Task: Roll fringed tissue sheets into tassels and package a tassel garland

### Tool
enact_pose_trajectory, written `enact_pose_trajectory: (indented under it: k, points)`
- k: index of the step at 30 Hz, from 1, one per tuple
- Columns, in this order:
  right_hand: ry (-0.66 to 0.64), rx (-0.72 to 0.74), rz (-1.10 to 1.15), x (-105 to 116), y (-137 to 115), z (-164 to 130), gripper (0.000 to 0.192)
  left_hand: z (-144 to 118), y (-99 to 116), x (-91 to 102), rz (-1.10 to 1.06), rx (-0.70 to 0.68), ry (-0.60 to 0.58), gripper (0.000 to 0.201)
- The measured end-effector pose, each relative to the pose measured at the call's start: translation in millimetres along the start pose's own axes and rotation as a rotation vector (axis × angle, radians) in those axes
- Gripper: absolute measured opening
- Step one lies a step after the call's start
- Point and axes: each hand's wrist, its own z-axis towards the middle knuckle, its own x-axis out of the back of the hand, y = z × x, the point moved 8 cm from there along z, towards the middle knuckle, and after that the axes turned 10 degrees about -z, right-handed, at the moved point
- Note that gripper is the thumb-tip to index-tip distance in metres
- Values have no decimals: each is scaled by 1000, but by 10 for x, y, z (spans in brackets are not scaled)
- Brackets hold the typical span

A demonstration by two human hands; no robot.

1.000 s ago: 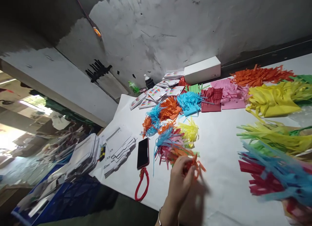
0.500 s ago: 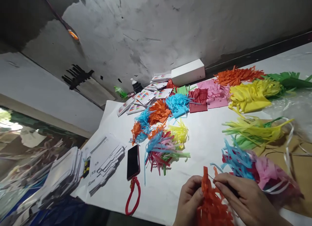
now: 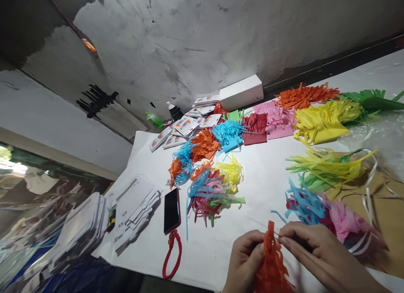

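My left hand (image 3: 244, 259) and my right hand (image 3: 318, 253) meet at the bottom of the view over the white table (image 3: 268, 187). Between them stands an orange fringed paper tassel (image 3: 271, 263), pinched at its top by both hands. My right hand's fingers also seem to hold a thin strand at the tassel's top. A heap of mixed coloured tassels (image 3: 211, 190) lies just beyond my left hand. Blue, red and pink tassels (image 3: 318, 211) lie beside my right hand.
A black phone (image 3: 172, 210) with a red wrist loop (image 3: 171, 253) lies left of the heap. Stacks of white cards (image 3: 137, 211) sit at the table's left edge. Yellow fringed sheets (image 3: 322, 122), pink sheets (image 3: 277, 120) and a white box (image 3: 241, 91) line the wall.
My left hand drew the orange tassel back from the heap toward me. My right hand came into view and took hold of its top. The view swung right.
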Motion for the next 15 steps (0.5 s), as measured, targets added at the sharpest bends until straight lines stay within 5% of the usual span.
enact_pose_trajectory:
  k: [6, 9, 11, 15]
  points:
    - [-69, -205, 385, -153, 200, -25, 50, -32, 324, -217, 548, -307, -254, 27]
    - [-125, -161, 360, -198, 151, 7, 44, -60, 350, -284, 707, -375, -330, 27]
    - [-21, -66, 203, -74, 92, 61, 38, -68, 279, -309, 820, -409, -352, 28]
    - [431, -22, 82, 399, 179, 49, 47, -86, -91, -401, 932, -334, -460, 31]
